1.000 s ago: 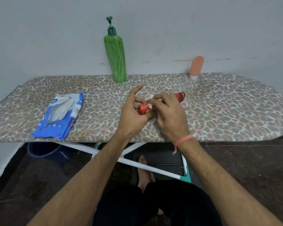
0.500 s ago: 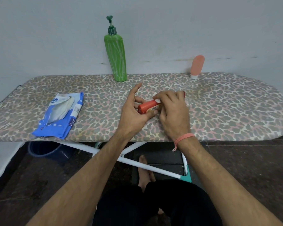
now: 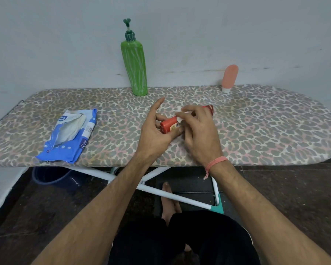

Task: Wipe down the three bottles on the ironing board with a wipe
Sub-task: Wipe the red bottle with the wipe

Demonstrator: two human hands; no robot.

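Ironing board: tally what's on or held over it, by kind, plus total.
Bottles: 3 (green pump bottle, pink tube bottle, red bottle held by left hand)
Wipe packs: 1 (blue pack)
Loose wipes: 1 (white wipe pinched in right hand)
Total: 5

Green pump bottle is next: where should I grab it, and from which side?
Grip the green pump bottle around its mid body, coming from the front, since the wall stands close behind it. It is upright, tall and narrow, so a high grip could tip it; avoid the thin pump head.
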